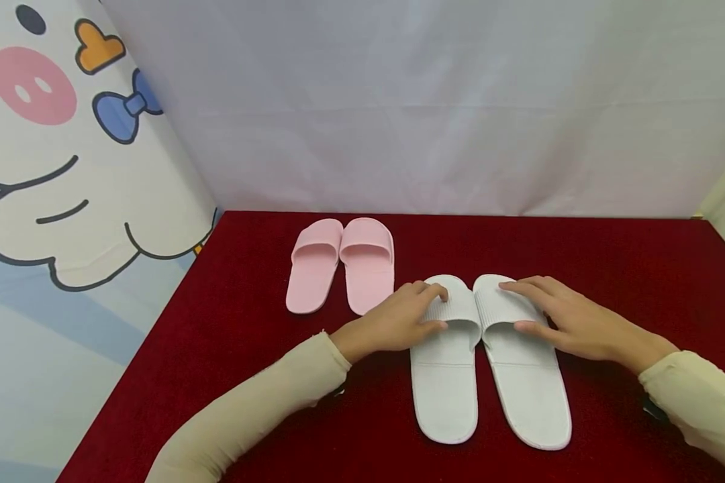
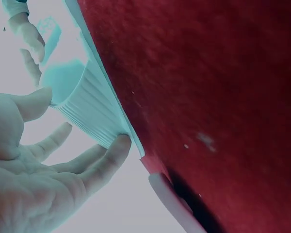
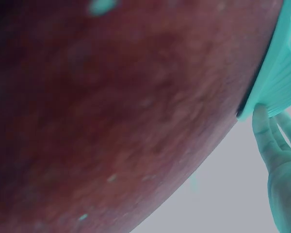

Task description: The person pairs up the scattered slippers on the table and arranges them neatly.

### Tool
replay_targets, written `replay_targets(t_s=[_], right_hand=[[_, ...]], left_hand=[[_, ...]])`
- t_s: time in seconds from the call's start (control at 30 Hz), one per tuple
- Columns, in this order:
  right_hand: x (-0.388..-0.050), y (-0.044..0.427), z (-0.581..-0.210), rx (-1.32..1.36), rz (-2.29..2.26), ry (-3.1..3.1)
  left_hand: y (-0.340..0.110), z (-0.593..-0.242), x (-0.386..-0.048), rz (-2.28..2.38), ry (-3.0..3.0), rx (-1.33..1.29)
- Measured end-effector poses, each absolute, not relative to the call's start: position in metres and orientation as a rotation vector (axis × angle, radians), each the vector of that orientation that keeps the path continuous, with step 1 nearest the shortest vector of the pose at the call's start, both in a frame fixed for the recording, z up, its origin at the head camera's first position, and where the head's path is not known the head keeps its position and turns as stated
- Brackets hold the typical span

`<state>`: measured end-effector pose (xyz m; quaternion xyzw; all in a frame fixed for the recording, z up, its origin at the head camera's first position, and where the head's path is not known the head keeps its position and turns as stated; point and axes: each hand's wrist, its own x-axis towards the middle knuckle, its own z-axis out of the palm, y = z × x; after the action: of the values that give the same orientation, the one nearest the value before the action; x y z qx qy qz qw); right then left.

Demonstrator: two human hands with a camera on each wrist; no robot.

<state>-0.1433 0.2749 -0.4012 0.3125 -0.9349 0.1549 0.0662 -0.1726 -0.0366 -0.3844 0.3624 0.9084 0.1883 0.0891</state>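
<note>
Two white slippers lie side by side, soles flat and toes pointing away from me. Over the ribbed strap of the left slipper (image 1: 444, 396) rests my left hand (image 1: 395, 318), thumb and fingers spread. In the left wrist view its thumb meets the rear edge of the strap (image 2: 94, 109), while a finger touches the strap's side near the sole. My right hand (image 1: 586, 325) lies over the outer side of the right slipper (image 1: 534, 406), fingers extended. The right wrist view shows those fingertips (image 3: 261, 114) against the strap's side; the thumb there is hidden.
A pair of pink slippers (image 1: 368, 282) stands behind and left of the white pair, close to my left hand. Everything lies on a red cloth surface (image 1: 217, 376). A white curtain (image 1: 429, 107) hangs behind it, and a cartoon-printed sheet (image 1: 97, 201) hangs at the left.
</note>
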Motion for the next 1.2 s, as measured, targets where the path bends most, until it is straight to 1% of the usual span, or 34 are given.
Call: replay_targets(t_s=[0.2, 0.53, 0.7, 0.83, 0.97, 1.2], right_hand=[[-0.148, 0.264, -0.401, 0.991, 0.460, -2.802], [-0.164, 0.255, -0.395, 1.018, 0.454, -2.759], [-0.175, 0.256, -0.391, 0.998, 0.474, -2.769], [-0.186, 0.257, -0.387, 0.928, 0.503, -2.798], [-0.200, 0.256, -0.383, 0.861, 0.550, -2.825], [-0.217, 0.256, -0.376, 0.855, 0.584, -2.866]], left_hand=[[-0.049, -0.384, -0.175, 0.586, 2.708, 1.073], [-0.057, -0.379, -0.191, 0.635, 2.746, 1.087], [-0.051, -0.375, -0.209, 0.672, 2.752, 1.027], [-0.044, -0.370, -0.225, 0.671, 2.743, 0.975], [-0.040, -0.365, -0.240, 0.658, 2.753, 0.963], [-0.036, -0.363, -0.263, 0.646, 2.763, 0.965]])
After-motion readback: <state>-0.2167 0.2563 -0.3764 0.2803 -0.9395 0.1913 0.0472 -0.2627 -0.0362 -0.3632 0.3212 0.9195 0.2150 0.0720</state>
